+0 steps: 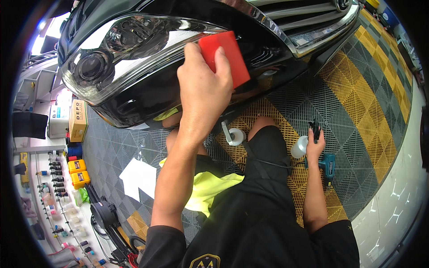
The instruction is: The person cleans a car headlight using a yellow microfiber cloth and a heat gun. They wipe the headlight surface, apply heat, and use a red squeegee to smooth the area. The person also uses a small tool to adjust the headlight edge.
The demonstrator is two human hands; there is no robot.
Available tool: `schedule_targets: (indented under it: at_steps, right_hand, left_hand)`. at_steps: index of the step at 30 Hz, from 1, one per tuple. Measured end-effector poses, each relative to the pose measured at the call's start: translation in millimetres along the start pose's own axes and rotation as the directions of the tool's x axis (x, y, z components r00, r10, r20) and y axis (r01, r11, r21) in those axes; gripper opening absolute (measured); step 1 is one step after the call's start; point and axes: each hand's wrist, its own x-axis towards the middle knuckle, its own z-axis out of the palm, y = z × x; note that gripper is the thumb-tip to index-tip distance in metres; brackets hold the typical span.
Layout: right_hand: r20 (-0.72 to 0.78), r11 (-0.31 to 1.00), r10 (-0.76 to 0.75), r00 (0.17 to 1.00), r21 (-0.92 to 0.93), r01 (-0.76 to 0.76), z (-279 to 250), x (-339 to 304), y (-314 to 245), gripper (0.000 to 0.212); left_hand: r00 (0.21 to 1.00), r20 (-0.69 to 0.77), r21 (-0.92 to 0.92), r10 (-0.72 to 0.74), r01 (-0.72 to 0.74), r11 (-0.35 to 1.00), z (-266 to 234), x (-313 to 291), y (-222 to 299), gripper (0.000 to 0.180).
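Note:
My left hand [203, 89] is closed around a red squeegee [234, 60], a flat rectangular block, up at the car's glossy black front bumper [154, 96]. It is just below and right of the clear headlight [134, 44]. Whether the squeegee's edge touches the paint I cannot tell. Low at my right side, my right hand [315, 147] grips a spray bottle [299, 147] by its black trigger head; the translucent body tilts to the left. Another white spray bottle [237, 136] stands between my knees, and a teal power tool [329, 165] lies beside my right hand.
A yellow-green cloth [214, 192] lies over my lap. White sheets [137, 178] rest on the grey and yellow tiled floor [357, 89]. At the left are a cardboard box [78, 120], yellow containers [79, 173], a rack of small bottles [58, 192] and a black machine [105, 212].

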Motion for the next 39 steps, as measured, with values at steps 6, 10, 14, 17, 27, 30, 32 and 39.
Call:
schedule_targets:
  at_steps: [6,10,14,17,27,30,32,39]
  right_hand:
    - [-0.004,1.0,0.02,1.0,-0.008,-0.02,1,2,-2,0.033]
    - [0.043,0.999,0.045,0.998,-0.025,-0.044,-1,-1,-8,0.035]
    - [0.033,0.999,0.044,0.999,-0.002,-0.044,0,-2,-2,0.038]
    - [0.041,1.0,0.03,0.999,0.006,-0.031,-1,-2,2,0.039]
    - [0.015,1.0,0.029,0.999,0.001,-0.029,-3,-3,1,0.038]
    - [0.018,1.0,0.019,1.0,0.025,-0.02,-1,-5,4,0.038]
    - [0.058,0.999,0.036,0.998,0.005,-0.036,-2,-5,1,0.038]
    - [0.054,0.998,0.064,0.997,-0.018,-0.063,1,2,-3,0.039]
  left_hand:
    - [0.996,-0.032,-0.139,0.078,-0.082,0.987,2,-18,-29,0.026]
    - [0.993,-0.09,-0.282,-0.076,0.048,0.958,-14,-16,-24,0.029]
    - [0.977,-0.202,-0.064,0.07,-0.085,0.994,-8,-1,-27,0.029]
    - [0.989,-0.15,-0.09,0.013,-0.026,0.996,-6,6,-16,0.029]
    - [0.998,0.039,-0.476,0.051,-0.026,0.879,6,7,-18,0.032]
    - [0.985,-0.066,-0.401,0.157,-0.17,0.9,-50,4,-12,0.024]
    - [0.904,-0.142,-0.136,0.404,-0.422,0.896,-83,4,-11,0.029]
    - [0.389,0.49,0.64,0.78,-0.768,-0.019,-114,28,24,0.051]
